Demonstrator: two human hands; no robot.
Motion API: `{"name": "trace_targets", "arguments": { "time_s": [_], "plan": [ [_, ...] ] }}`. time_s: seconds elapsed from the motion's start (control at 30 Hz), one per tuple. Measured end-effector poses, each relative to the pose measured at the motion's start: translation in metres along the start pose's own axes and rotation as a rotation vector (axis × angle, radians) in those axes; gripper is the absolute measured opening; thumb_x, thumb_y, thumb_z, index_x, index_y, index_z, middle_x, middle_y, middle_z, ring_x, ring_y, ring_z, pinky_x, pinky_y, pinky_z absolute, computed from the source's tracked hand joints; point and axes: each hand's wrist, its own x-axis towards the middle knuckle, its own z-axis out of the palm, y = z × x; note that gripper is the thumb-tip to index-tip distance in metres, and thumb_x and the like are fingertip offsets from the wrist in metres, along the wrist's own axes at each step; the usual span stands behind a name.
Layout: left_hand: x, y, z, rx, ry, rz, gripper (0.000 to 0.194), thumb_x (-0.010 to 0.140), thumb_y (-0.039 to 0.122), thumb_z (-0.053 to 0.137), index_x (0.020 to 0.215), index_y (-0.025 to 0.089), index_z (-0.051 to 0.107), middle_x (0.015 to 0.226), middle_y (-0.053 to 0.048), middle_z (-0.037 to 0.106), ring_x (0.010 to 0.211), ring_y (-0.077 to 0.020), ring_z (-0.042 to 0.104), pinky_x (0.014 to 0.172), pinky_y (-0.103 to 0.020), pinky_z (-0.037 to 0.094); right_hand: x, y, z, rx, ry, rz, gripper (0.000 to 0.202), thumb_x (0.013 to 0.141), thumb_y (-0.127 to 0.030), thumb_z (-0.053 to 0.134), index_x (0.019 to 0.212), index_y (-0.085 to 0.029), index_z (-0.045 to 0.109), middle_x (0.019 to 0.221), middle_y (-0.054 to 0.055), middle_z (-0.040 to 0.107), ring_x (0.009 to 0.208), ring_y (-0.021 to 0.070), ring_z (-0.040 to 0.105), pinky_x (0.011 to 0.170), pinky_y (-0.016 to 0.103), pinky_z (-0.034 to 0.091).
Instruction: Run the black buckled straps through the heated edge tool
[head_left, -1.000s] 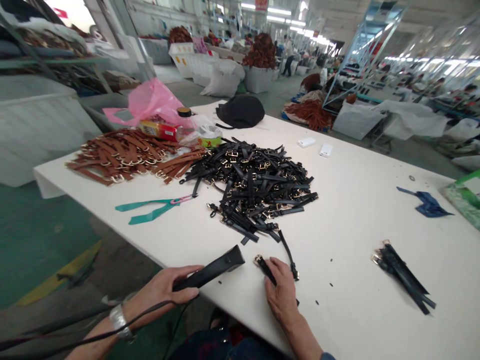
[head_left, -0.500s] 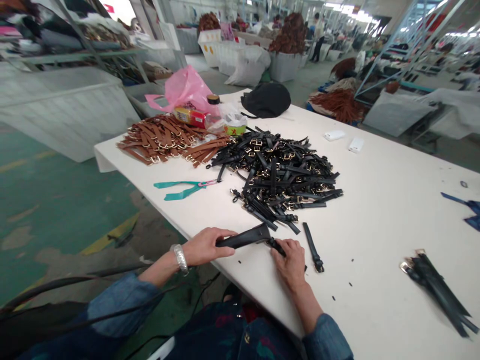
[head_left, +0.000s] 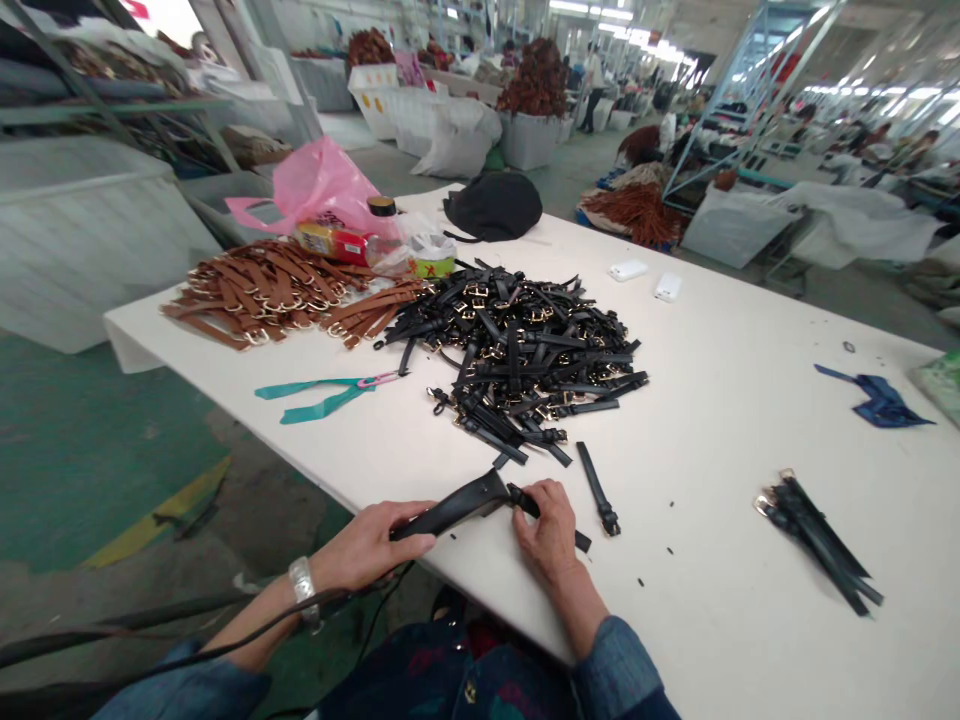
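Fingers and thumb of my left hand [head_left: 371, 545] are closed around a wide black leather strap [head_left: 459, 503] at the table's near edge. My right hand [head_left: 553, 532] grips a short black strap [head_left: 523, 500], whose far part [head_left: 582, 541] sticks out past the fingers on the right. The two straps' ends meet or nearly meet between my hands; whether they are joined I cannot tell. Just right of that hand lies a loose black buckle strap [head_left: 599, 488]. Beyond my hands is a large heap of black buckle straps [head_left: 517, 340].
Brown buckle straps [head_left: 259, 290] lie at the left, near a pink bag [head_left: 322, 185] and a bottle [head_left: 382, 225]. Teal ribbon on a pink clip [head_left: 330, 395] is nearer. At right sit a small black strap bundle [head_left: 821, 540] and blue fabric [head_left: 881, 400]. Cables [head_left: 247, 630] cross my left forearm.
The view has turned slightly right, so the table's contents appear further left. Both hands keep their holds, and more of the short strap now shows beyond my right fingers.
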Motion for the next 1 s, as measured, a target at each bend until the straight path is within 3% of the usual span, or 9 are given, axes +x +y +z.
{"name": "trace_targets", "arguments": {
  "time_s": [0.07, 0.23, 0.33, 0.6, 0.87, 1.0],
  "plan": [
    [-0.003, -0.001, 0.000, -0.016, -0.024, -0.020, 0.059, 0.084, 0.059, 0.049, 0.130, 0.021, 0.056, 0.104, -0.001, 0.071, 0.077, -0.0202, 0.064, 0.052, -0.020, 0.045, -0.003, 0.001, 0.001, 0.039, 0.004, -0.008, 0.014, 0.071, -0.017, 0.055, 0.083, -0.019, 0.060, 0.082, 0.004, 0.056, 0.082, 0.0201, 0.050, 0.073, 0.032, 0.042],
    [-0.004, -0.002, 0.003, -0.016, -0.043, 0.065, 0.056, 0.084, 0.057, 0.051, 0.128, 0.024, 0.058, 0.104, 0.001, 0.071, 0.094, -0.0240, 0.063, 0.082, -0.026, 0.048, -0.009, 0.000, 0.003, 0.104, 0.000, -0.008, 0.018, 0.067, -0.013, 0.051, 0.083, -0.020, 0.057, 0.082, 0.003, 0.054, 0.082, 0.0198, 0.051, 0.073, 0.032, 0.044],
    [-0.001, 0.003, 0.004, 0.065, -0.023, 0.063, 0.053, 0.084, 0.055, 0.052, 0.126, 0.024, 0.060, 0.107, -0.001, 0.071, 0.097, -0.0250, 0.063, 0.087, -0.027, 0.047, -0.011, -0.001, 0.004, 0.103, -0.009, 0.004, 0.017, 0.070, -0.014, 0.052, 0.085, -0.020, 0.058, 0.083, 0.004, 0.055, 0.083, 0.0203, 0.052, 0.075, 0.033, 0.046],
    [0.006, 0.021, 0.006, 0.133, 0.012, -0.010, 0.045, 0.085, 0.050, 0.049, 0.119, 0.024, 0.063, 0.102, -0.001, 0.073, 0.082, -0.0235, 0.066, 0.069, -0.026, 0.048, -0.010, 0.001, 0.015, 0.017, 0.110, 0.026, 0.024, 0.069, -0.015, 0.053, 0.093, -0.017, 0.058, 0.114, 0.014, 0.051, 0.110, 0.0271, 0.048, 0.095, 0.044, 0.045],
    [0.006, 0.015, 0.011, 0.088, 0.014, 0.003, 0.043, 0.084, 0.048, 0.050, 0.115, 0.022, 0.066, 0.094, -0.001, 0.073, 0.083, -0.0239, 0.065, 0.071, -0.026, 0.047, -0.007, -0.004, 0.010, -0.061, 0.079, 0.024, 0.026, 0.064, -0.013, 0.050, 0.090, -0.019, 0.049, 0.108, 0.013, 0.050, 0.106, 0.0273, 0.049, 0.092, 0.048, 0.046],
    [0.006, 0.011, 0.014, 0.058, 0.012, 0.013, 0.043, 0.084, 0.047, 0.050, 0.114, 0.021, 0.067, 0.090, -0.001, 0.073, 0.081, -0.0237, 0.065, 0.073, -0.027, 0.047, -0.008, -0.005, 0.010, -0.103, 0.066, 0.007, 0.028, 0.062, -0.010, 0.048, 0.089, -0.019, 0.049, 0.114, 0.015, 0.048, 0.109, 0.0289, 0.047, 0.093, 0.050, 0.044]
  ]
}}
